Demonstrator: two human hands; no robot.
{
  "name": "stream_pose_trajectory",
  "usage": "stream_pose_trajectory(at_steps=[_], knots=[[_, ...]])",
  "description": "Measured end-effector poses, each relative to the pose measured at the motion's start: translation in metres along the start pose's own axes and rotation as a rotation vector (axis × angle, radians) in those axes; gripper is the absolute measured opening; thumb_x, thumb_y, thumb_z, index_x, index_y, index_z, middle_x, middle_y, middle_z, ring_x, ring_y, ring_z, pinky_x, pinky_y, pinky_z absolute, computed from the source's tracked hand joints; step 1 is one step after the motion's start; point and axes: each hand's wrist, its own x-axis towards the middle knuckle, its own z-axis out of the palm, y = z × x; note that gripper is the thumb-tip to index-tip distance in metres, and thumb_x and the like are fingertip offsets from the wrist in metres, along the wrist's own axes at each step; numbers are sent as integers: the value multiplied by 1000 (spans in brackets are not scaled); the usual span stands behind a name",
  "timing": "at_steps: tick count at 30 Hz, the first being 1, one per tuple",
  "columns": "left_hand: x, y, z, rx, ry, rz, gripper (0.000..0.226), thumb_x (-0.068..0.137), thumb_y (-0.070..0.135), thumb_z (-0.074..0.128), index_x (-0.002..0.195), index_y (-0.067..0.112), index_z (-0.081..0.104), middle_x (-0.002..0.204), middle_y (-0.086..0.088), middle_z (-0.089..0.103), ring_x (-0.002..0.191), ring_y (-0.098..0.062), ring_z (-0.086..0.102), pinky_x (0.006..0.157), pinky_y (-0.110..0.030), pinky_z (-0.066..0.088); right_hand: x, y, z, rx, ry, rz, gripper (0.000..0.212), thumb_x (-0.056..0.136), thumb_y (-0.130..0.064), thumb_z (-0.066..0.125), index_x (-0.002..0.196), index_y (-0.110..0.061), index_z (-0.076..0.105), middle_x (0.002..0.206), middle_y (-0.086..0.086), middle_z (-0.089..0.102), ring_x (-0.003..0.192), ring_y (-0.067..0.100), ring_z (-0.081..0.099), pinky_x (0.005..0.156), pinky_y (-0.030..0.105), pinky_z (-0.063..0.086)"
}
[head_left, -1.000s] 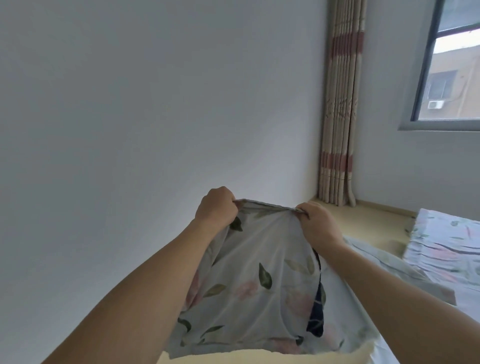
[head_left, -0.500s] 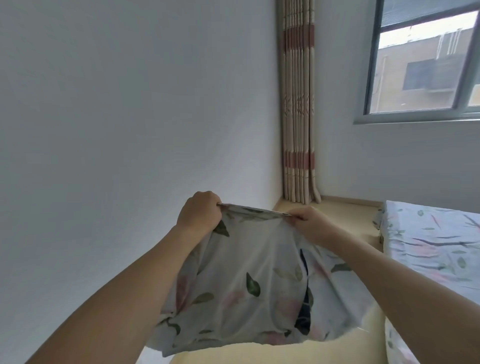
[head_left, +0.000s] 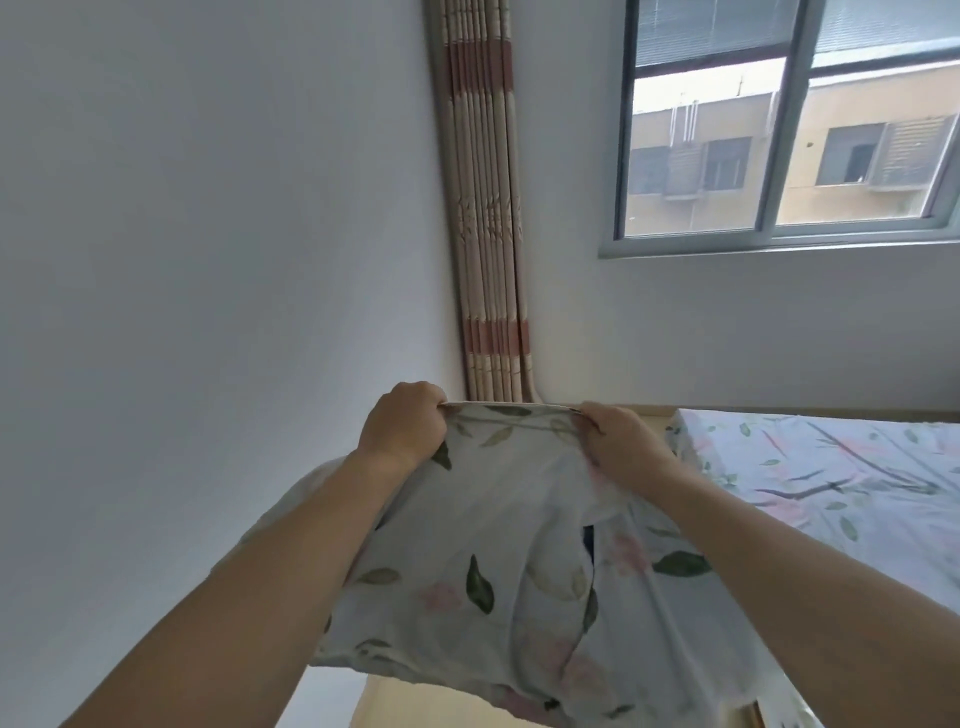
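- Fingers (head_left: 428, 404) of the left hand (head_left: 402, 423) are curled tight over the top hem of a thin white cloth printed with green leaves and pale pink flowers (head_left: 498, 545), gripping it at its left end.
- The right hand (head_left: 621, 441) pinches the same hem at its right end, thumb and fingertips pressed together on the fabric.
- Between the two hands the hem is drawn into a taut, nearly level line at the centre of the frame, held up in the air in front of the room's corner.
- A plain white painted wall (head_left: 208, 260) fills the left half of the frame.
- A pleated beige curtain with dusty-red bands (head_left: 485, 208) hangs gathered in the corner, upper centre.
- A grey-framed sliding window (head_left: 608, 249) sits at upper right, and a yellow building with shuttered openings (head_left: 857, 171) shows through its glass.
- A bed under a pale sheet with a similar leaf-and-flower print (head_left: 831, 467) lies at the right edge, its sheet flat with a few creases.
- A pale wooden strip (head_left: 779, 413) runs behind the bed at the foot of the far wall.
- A pale yellow surface (head_left: 405, 706) shows under the cloth at bottom centre; what it is cannot be told.
- From the hem the cloth falls toward the bottom of the frame in loose folds, spreading under both forearms.
- A dark blue patch shows in a fold right of centre.
- Its lower edge runs unevenly across the bottom of the frame.
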Motion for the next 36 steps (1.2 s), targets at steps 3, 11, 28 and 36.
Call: stream_pose_trajectory(at_steps=[3,11,28,36], knots=[[74,-9,36,-67,-16,37,25,83,4,47,87,9,71,86,-9,69,80,-32,61,67,-32,45,52,21,10,-240,111,-20,21,94,-29,36,73,-27,39,67,-7,54,59,22,52,54,32,40],[283,-31,150,-206,-70,120,25,85,6,51,63,14,58,67,-6,58,72,-32,57,61,-30,38,234,108,35,-555,106,-4,5,89,-19,42,93,-16,45,83,6,66,71,34,63,60,34,39],[723,-58,340,-249,-132,298,20,88,18,55,87,12,74,92,-12,73,93,-34,64,77,-35,50,625,271,68,-775,86,18,12,89,-25,45,96,-15,46,90,4,67,77,32,65,60,31,34],[939,-38,421,-291,-179,422,22,89,13,52,80,12,73,84,-13,72,84,-36,64,63,-31,36,801,354,69,-747,121,213,8,87,-25,47,91,-19,44,91,6,68,79,33,65,61,30,34]])
